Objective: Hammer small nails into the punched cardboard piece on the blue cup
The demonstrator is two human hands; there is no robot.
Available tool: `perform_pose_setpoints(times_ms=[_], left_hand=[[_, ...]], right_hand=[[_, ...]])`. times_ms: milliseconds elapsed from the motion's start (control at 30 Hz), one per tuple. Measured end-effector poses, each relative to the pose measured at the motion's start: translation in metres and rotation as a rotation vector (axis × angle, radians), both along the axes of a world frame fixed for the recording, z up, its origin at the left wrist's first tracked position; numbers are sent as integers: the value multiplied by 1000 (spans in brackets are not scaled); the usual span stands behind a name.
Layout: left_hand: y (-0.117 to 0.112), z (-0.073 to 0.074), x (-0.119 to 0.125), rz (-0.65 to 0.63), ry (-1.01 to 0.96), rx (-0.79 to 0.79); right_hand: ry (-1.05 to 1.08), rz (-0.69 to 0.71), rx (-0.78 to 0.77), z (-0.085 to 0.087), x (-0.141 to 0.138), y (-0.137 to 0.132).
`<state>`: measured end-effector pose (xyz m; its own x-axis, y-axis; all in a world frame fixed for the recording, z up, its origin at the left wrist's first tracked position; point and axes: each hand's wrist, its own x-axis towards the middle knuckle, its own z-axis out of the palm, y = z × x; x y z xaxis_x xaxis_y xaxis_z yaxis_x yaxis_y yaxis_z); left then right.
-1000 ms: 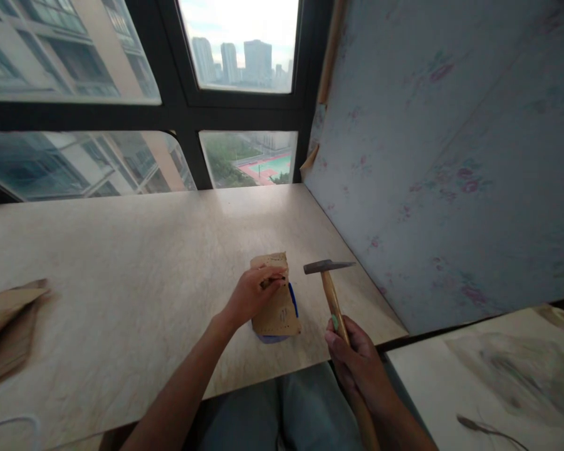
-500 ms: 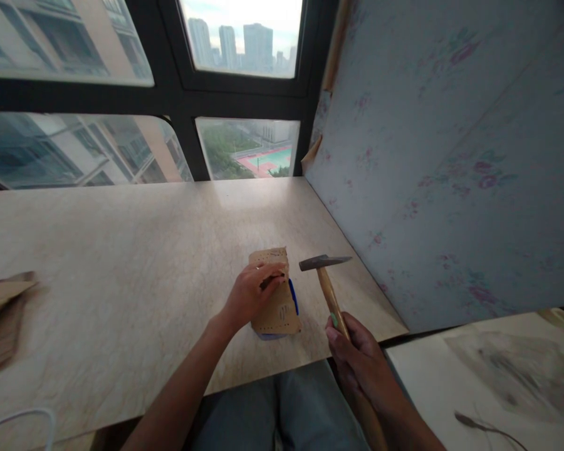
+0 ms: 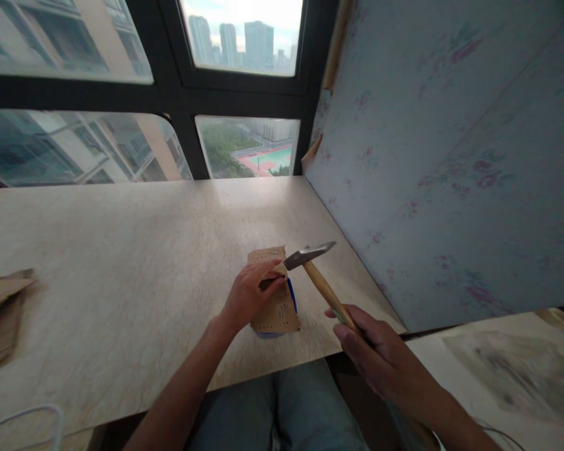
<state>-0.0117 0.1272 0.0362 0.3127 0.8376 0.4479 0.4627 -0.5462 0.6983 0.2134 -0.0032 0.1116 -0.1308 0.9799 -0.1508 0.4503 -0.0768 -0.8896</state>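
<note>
A tan strip of perforated leather or card (image 3: 277,307) lies on a blue pad (image 3: 291,295) near the table's front edge. My left hand (image 3: 249,293) rests on the strip and pinches a thin dark punch or nail (image 3: 270,282) against it. My right hand (image 3: 380,357) is closed round the wooden handle of a hammer (image 3: 322,285). The hammer's steel head (image 3: 308,254) hangs just above the dark tool, tilted down to the left.
The pale wooden table (image 3: 122,269) runs back to a window. A floral-papered panel (image 3: 451,156) walls off the right side. Brown folded material (image 3: 2,313) lies at the left edge, with a white cable (image 3: 23,416) at the front left. A second surface (image 3: 498,369) sits lower right.
The hammer has swung left and down, its head now over the dark tool in my left hand. My right hand shifted right and lower. My left hand stayed put.
</note>
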Motion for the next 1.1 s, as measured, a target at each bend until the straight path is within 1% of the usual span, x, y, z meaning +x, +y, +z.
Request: perform_pose_setpoints(times_ms=[67, 167, 300, 367, 533, 700, 867, 1100], left_hand=[[0, -1, 0, 12, 10, 1], [0, -2, 1, 28, 18, 13], [-1, -3, 3, 25, 22, 24], [0, -3, 3, 22, 36, 35], [0, -1, 3, 25, 57, 26], [0, -1, 4, 28, 26, 31], [1, -3, 4, 30, 18, 18], [0, 0, 7, 39, 14, -2]], right_hand=[[-126, 40, 59, 0, 0, 6], [-226, 88, 46, 0, 0, 11], [-183, 50, 95, 4, 0, 12], [-196, 38, 112, 4, 0, 12], [-283, 116, 52, 1, 2, 16], [-229, 65, 91, 2, 3, 13], [-293, 112, 53, 0, 1, 15], [-245, 60, 70, 8, 3, 13]])
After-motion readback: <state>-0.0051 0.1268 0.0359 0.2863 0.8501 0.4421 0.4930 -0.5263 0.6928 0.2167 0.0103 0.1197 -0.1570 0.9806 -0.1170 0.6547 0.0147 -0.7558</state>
